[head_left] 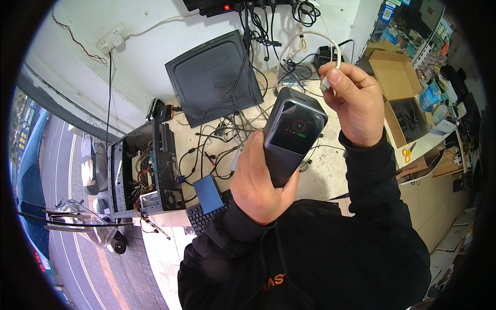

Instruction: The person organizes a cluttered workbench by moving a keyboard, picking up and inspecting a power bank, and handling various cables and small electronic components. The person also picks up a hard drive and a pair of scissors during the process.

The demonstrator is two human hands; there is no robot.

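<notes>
My left hand [258, 183] is wrapped round a black power bank [295, 135], which it holds tilted above the desk. The power bank's glossy screen faces up and is lit, with a round red figure and a small green mark. Up to the right, my right hand [359, 101] pinches the plug end of a white cable [339, 58] between thumb and fingers. The plug [325, 84] stays apart from the power bank, a short way beyond its upper right corner. From my fingers the cable loops up and back toward the desk.
An open computer case [168, 173] stands at the left, near a blue box [208, 194] on a keyboard [196, 220]. Tangled black cables [222, 150] lie below a dark monitor [206, 75]. Rightward are an open cardboard box [395, 77] and yellow scissors [407, 153].
</notes>
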